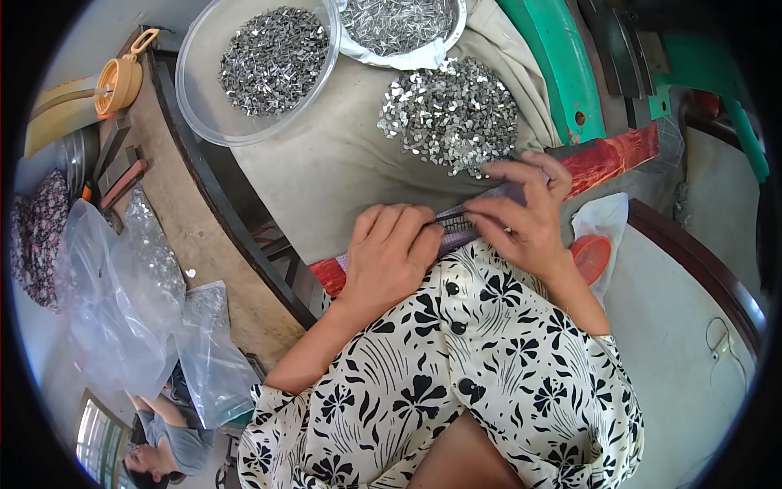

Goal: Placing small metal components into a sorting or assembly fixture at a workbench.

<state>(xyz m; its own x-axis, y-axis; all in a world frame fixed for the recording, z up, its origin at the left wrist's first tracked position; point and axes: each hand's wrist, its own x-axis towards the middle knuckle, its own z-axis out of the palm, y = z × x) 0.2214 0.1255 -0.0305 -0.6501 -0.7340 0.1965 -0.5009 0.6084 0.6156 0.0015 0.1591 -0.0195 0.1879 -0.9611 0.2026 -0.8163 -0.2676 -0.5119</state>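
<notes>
My left hand is closed, its fingertips pinching the end of a thin dark strip on a purple cloth-like band in front of my chest. Beside those fingertips, a short row of small metal pieces shows on the band. My right hand curls over the row's other end. Its thumb and forefinger come close together there, and the other fingers are bent and raised. Whatever they pinch is too small to make out. Just beyond my right hand lies a loose pile of small, flat silvery pieces on beige cloth.
A clear round tub of small metal pieces and a white-lined bowl of thin metal pins stand at the far side. Green machinery is at right. Plastic bags hang left; a red dish lies by my right forearm. Another person is lower left.
</notes>
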